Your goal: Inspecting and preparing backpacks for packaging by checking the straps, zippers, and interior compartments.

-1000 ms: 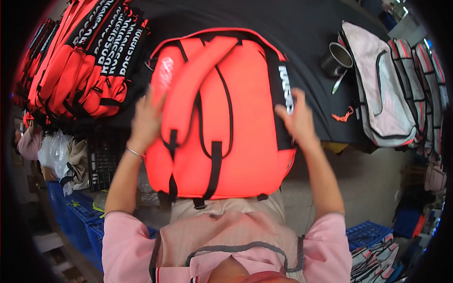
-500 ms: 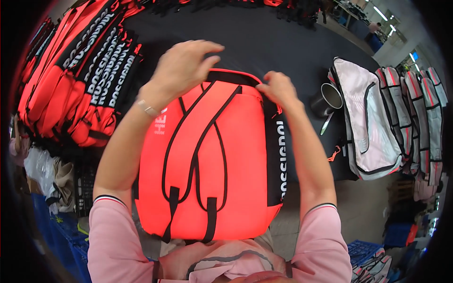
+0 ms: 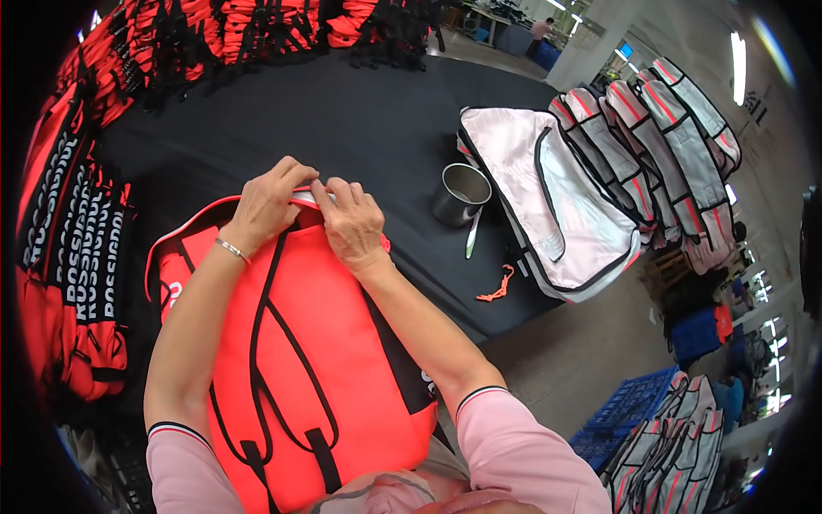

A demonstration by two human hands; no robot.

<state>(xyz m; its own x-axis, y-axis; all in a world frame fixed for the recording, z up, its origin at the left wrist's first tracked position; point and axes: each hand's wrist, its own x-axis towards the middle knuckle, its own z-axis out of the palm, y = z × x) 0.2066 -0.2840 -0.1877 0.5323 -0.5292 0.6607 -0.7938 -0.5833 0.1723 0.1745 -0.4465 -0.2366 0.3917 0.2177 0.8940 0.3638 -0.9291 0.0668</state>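
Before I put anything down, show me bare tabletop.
Widest: the black tabletop between the far red-and-black bundles and the red backpack, left of the metal cup. A narrower strip lies between cup and backpack. Crowded: the left, with stacked red bags, and the right, with pale bags.

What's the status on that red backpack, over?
Left hand, right hand: both pinching red backpack at top. Straps facing up. Metal cup apart, to the right.

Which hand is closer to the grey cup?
Right. The right hand, at the red backpack, is left of the grey cup; the left hand, also at the backpack, is farther left.
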